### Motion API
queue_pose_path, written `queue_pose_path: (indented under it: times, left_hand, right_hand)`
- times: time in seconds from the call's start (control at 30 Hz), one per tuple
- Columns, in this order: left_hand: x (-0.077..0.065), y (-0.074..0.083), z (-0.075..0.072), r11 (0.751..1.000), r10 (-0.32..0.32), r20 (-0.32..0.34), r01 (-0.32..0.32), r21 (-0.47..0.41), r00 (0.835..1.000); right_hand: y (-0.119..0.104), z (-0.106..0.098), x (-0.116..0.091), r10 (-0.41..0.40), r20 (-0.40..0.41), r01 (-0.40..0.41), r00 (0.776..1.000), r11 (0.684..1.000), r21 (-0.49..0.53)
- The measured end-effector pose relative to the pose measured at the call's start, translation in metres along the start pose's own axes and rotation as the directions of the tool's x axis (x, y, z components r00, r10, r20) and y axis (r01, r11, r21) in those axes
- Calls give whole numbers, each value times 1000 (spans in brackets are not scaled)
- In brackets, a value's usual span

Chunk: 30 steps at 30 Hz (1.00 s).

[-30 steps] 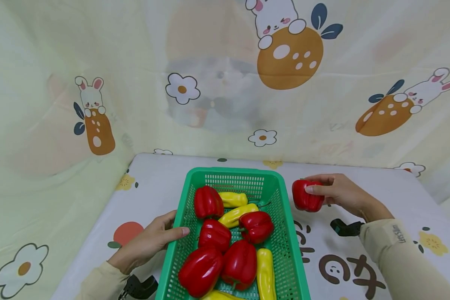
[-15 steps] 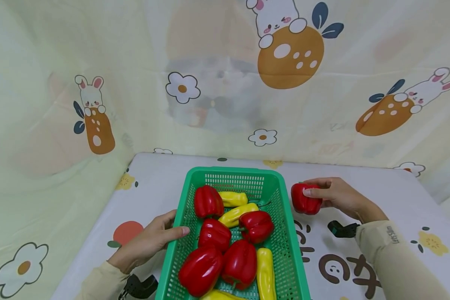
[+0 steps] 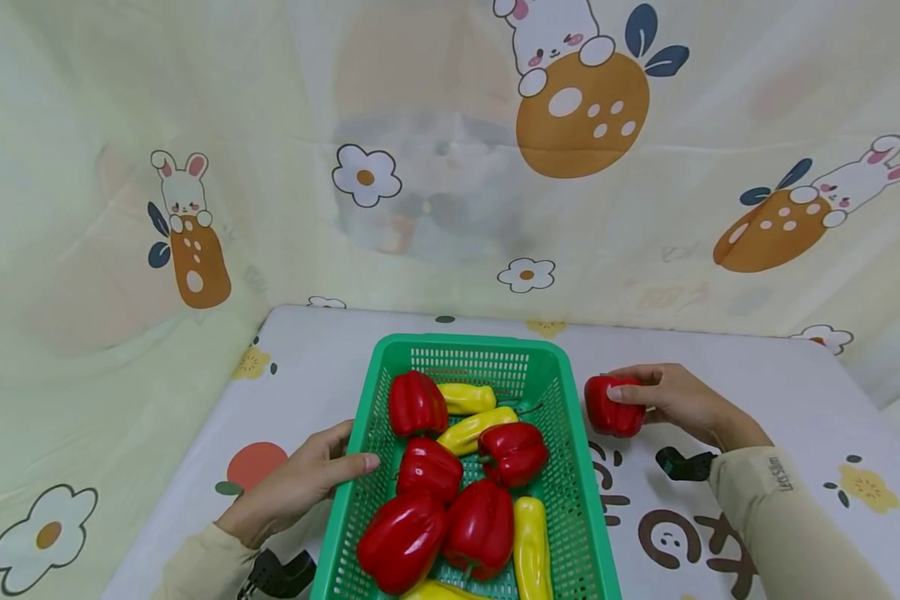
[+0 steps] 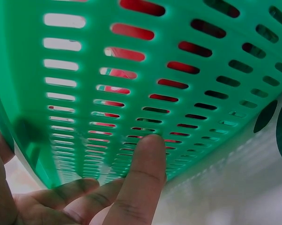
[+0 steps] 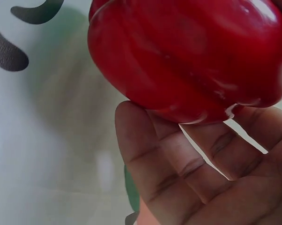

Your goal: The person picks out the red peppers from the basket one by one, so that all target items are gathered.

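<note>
My right hand (image 3: 686, 406) holds a red bell pepper (image 3: 615, 407) just to the right of the green basket (image 3: 592, 500), with the thumb on its near side. In the right wrist view, the fingers (image 5: 145, 150) lie along the underside of the pepper (image 5: 188, 56). My left hand (image 3: 300, 475) grips the basket's left rim, thumb over the edge and the other fingers against the outside of the slotted wall (image 4: 19, 84). Inside the basket lie several red bell peppers (image 3: 402, 542) and several yellow peppers (image 3: 532, 550).
The basket stands on a table with a white printed cloth (image 3: 307, 358). Behind and to the left hangs a pale curtain (image 3: 435, 233) with rabbit and flower prints. A black camera (image 3: 682, 463) sits at the right wrist, another black device (image 3: 281, 575) at the left.
My right hand has come slightly lower and nearer with the red bell pepper, staying beside the basket. The left hand and the basket's contents have not moved.
</note>
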<state>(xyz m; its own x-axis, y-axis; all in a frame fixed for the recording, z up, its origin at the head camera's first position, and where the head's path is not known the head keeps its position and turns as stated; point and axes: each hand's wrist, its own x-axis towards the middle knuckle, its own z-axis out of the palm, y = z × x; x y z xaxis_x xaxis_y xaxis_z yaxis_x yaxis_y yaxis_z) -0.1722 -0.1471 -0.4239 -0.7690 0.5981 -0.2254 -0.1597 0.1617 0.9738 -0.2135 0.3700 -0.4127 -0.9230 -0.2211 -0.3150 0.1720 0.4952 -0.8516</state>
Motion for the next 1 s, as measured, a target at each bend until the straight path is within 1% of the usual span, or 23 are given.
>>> queue_pose_path:
  times: [0.47,1.0]
  left_hand:
    - [-1,1,1,1000,2,-4,-2,0,1000]
    - [0,1,1,1000,8,1,-8,1,1000]
  right_hand:
    - [4,4,2,22,6,-22,1000,1000,-5]
    - [8,5,3,47,10,-48,999,999,15]
